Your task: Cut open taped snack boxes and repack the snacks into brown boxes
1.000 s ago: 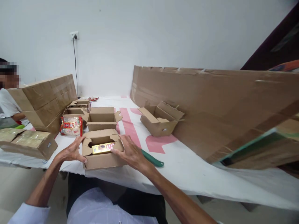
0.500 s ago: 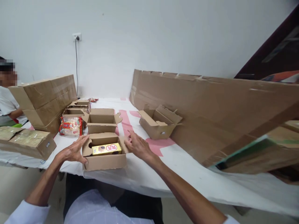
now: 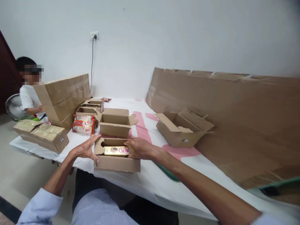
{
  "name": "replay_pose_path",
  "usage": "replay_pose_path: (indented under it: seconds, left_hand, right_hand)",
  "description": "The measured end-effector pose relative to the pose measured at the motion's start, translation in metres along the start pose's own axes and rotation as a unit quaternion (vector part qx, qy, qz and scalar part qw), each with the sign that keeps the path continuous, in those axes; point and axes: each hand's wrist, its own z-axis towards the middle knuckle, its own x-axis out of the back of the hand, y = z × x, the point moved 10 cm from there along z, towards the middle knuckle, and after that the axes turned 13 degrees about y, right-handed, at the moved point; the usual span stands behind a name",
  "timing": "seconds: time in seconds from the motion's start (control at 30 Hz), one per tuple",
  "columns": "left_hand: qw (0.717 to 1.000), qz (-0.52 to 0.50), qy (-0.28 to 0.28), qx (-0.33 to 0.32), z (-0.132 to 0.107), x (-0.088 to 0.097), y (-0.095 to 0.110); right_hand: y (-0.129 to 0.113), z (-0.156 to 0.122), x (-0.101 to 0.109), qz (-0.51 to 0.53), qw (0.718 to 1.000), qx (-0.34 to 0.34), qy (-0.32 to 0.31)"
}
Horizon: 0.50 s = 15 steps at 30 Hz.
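Note:
A small open cardboard box stands near the table's front edge, and a yellow printed carton lies inside it. My left hand grips the box's left end, thumb at the front corner and fingers at the back. At the right end, my right hand is bent over the side of the box, its curled fingertips by the carton's right end. It covers the right end flap, so its exact hold is partly hidden. Just behind the left hand lies a red and clear food packet.
Behind stand another open cardboard box and smaller ones to its left. A tilted open box sits right, before a tall cardboard sheet. Stacked cartons and a filled box are left. A person is beyond.
My right hand has moved inward from beside the right flap to over the box's right end. My left hand stays at the left end. The view has turned left.

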Motion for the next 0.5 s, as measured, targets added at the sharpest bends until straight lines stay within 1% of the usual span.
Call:
replay_pose_path:
  seconds: [0.03,0.13,0.27,0.4,0.5]
  left_hand:
    - [1.0,-0.008,0.006,-0.001,-0.001,0.001,-0.001]
    - [0.999,-0.039,0.025,-0.001,-0.006,0.004,-0.001]
    - [0.998,-0.061,0.033,0.002,-0.009,0.005,0.001]
    - [0.998,-0.051,0.031,0.033,-0.009,0.006,-0.002]
    - [0.996,-0.065,0.04,0.042,-0.008,0.011,0.001]
  right_hand:
    - [-0.002,0.003,-0.001,-0.007,1.0,0.0,-0.01]
    - [-0.004,0.006,-0.004,-0.013,1.0,-0.002,-0.013]
    - [-0.001,0.001,-0.003,0.006,1.0,-0.015,0.012]
    - [0.003,-0.004,0.007,0.075,0.995,-0.02,0.061]
    - [0.01,-0.003,0.015,0.148,0.984,-0.028,0.093]
